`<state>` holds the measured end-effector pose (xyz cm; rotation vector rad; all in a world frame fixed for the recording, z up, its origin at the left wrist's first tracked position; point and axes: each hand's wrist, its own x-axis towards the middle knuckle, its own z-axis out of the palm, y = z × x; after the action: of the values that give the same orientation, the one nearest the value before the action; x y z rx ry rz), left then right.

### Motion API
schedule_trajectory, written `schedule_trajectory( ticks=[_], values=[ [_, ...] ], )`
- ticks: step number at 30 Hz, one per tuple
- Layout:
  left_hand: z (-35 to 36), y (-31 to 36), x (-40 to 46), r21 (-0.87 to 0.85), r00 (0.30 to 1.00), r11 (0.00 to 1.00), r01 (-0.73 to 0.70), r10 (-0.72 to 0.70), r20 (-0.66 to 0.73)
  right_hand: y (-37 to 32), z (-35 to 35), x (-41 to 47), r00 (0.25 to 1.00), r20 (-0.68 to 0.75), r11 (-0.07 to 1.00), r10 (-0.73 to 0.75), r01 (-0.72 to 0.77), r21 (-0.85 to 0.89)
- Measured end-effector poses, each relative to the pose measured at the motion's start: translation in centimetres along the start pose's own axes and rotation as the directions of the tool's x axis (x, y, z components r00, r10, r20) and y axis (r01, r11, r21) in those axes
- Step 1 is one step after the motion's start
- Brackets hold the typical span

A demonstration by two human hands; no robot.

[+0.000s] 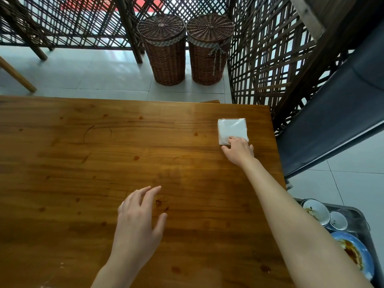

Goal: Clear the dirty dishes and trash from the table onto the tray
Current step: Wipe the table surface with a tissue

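Right hand (pixel 239 149) reaches the napkin pack (pixel 232 130) at the table's (pixel 104 152) far right corner, fingers curling onto its near edge. Left hand (pixel 138 223) hovers, fingers spread. Next, probably: lift it across to the tray (pixel 361 217).

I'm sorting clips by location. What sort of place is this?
Probably a restaurant or eatery: a stained wooden dining table, a tray beside it holding sauce-smeared dirty dishes, and woven lattice screens partitioning the tiled room.
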<state>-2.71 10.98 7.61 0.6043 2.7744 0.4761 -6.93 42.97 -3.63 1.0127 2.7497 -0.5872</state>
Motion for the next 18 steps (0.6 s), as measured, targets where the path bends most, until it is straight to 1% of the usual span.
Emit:
schedule_trajectory(
  ticks=[5,11,16,18],
  values=[
    [-0.02,-0.02,-0.19,0.005,1.000,1.000,0.001,-0.001,-0.004,0.17,-0.07,0.02,1.000,-0.012,0.999,-0.010,0.010,-0.035],
    [0.35,-0.26,-0.58,0.021,1.000,1.000,0.009,-0.009,0.013,-0.01,0.17,0.67,0.996,0.090,0.999,0.011,-0.015,0.043],
    [0.47,-0.68,-0.93,0.026,1.000,1.000,0.017,-0.018,0.015,-0.16,0.26,0.52,0.996,0.089,0.999,0.029,-0.030,0.012],
    [0.47,-0.82,-1.00,0.020,1.000,1.000,0.018,-0.019,0.014,-0.15,0.12,0.53,0.995,0.095,0.999,0.027,-0.030,0.025]
  ],
)
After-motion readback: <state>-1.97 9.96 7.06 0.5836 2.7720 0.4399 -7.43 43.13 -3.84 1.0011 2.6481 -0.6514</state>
